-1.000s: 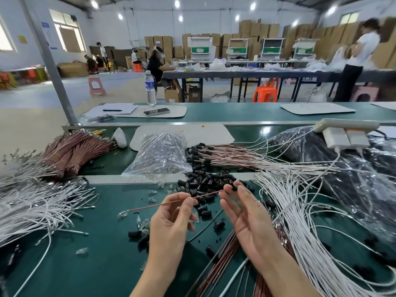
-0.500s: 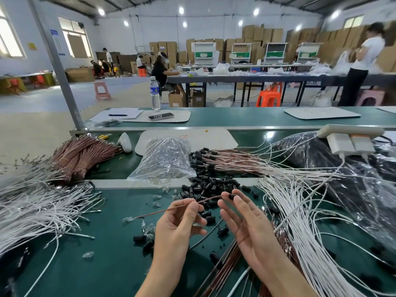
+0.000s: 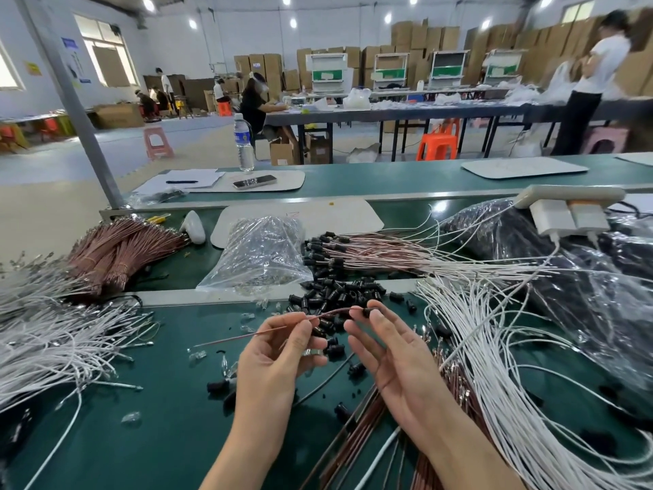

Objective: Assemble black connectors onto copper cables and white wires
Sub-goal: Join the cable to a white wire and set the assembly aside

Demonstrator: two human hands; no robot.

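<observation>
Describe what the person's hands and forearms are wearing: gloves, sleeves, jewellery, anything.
Nothing covers them. The left hand and right hand are ungloved. The left forearm and right forearm show no sleeve, watch or bracelet down to the frame edge. A silvery glint by the left hand's fingers may be a ring or a loose part; I cannot tell which.

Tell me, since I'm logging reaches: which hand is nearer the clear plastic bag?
Left. The left hand is straight in front of the clear plastic bag; the right hand is farther right.

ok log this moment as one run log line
left hand: pinches copper cable | right hand: pinches black connector at cable end | loose connectors: heaped beyond hands
</observation>
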